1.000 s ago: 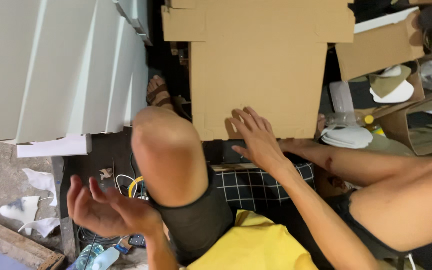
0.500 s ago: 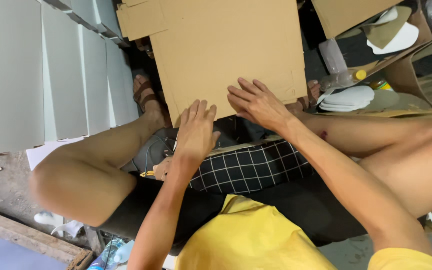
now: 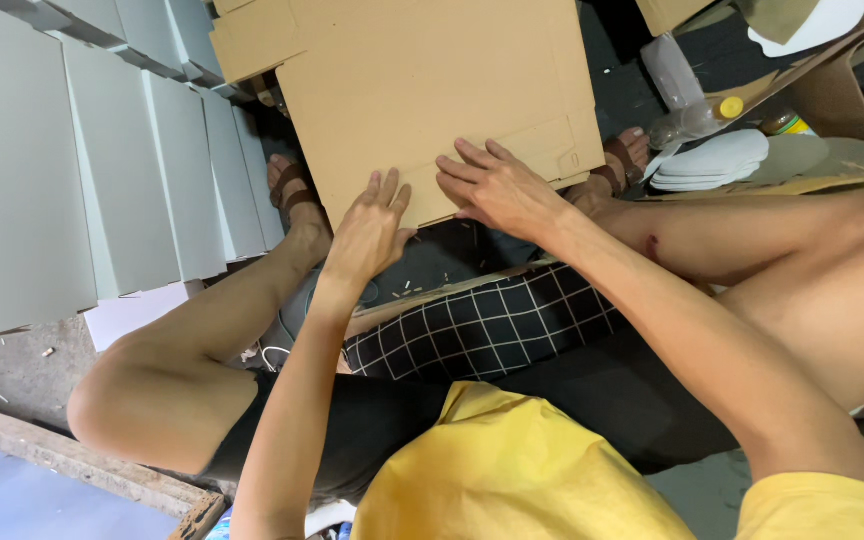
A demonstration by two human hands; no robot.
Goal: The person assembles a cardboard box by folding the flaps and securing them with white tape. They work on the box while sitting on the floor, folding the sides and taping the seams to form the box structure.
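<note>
Both hands, left (image 3: 367, 232) and right (image 3: 497, 188), are pressing the cardboard (image 3: 432, 90) with flat, spread fingers, gripping nothing; the sheet may slide or crease unevenly.

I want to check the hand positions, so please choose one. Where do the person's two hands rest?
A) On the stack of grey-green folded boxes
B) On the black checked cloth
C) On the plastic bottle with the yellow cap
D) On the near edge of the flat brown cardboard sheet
D: the left hand and the right hand both lie flat, fingers spread, on the near edge of the cardboard sheet.
</note>
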